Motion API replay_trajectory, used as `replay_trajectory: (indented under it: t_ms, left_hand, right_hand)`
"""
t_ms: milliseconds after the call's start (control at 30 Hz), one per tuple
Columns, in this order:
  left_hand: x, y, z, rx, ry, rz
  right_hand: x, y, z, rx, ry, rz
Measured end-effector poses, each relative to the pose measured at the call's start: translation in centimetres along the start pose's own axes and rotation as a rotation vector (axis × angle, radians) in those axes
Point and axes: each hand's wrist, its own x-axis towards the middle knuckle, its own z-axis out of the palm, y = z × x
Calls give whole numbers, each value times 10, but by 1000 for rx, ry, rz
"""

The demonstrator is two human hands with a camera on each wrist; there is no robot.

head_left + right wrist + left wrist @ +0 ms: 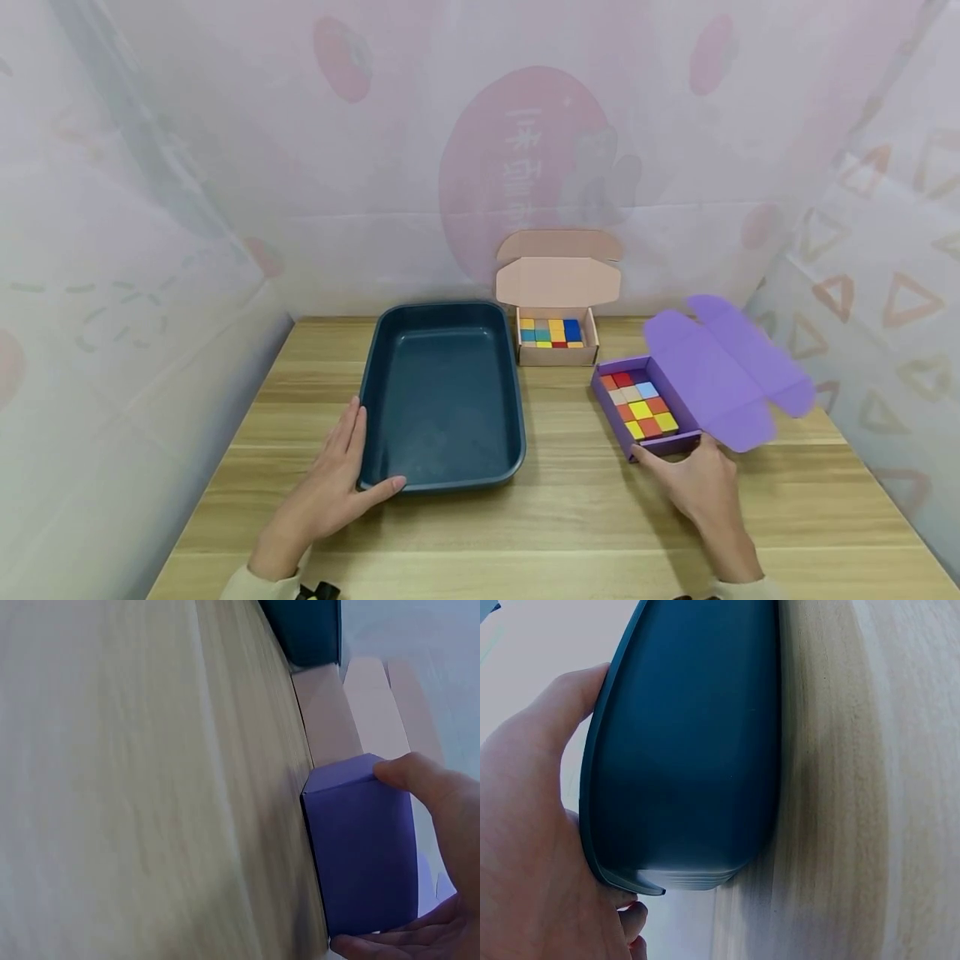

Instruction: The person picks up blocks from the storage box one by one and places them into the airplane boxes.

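A deep dark teal tray [441, 483] sits on the table with a flat bottom and raised rim. My left hand [330, 479] rests at its near left corner, fingers extended along the left side and thumb on the front rim. To the right, my right hand [701, 483] grips the near end of a purple cardboard box [364, 851], thumb at one corner and fingers at the other. Inside that box lie several red, orange, yellow, light blue and pale wooden blocks [640, 408]. Its purple lid [723, 367] is folded open to the right.
Behind, a tan cardboard box [557, 357] with its lid raised holds several coloured blocks [551, 332], right beside the tray's far right corner. Printed cloth walls [375, 225] enclose the wooden table [525, 542] at the back and sides.
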Motion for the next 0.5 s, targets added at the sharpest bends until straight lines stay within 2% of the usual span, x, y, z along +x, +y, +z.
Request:
replay_trajectory:
  t_ms: [133,233,367,500]
  left_hand:
    - [0,0,0,-4,1,2]
    - [0,0,0,-2,1,0]
    - [0,0,0,3,-1,-2]
    - [-1,-1,1,10,2,2]
  right_hand:
    - [13,12,-10,-13,-33,-23]
    - [24,23,-17,-7,-66,-73]
    - [41,40,-25,38,-110,-155]
    - [54,52,-33,92,-193,-180]
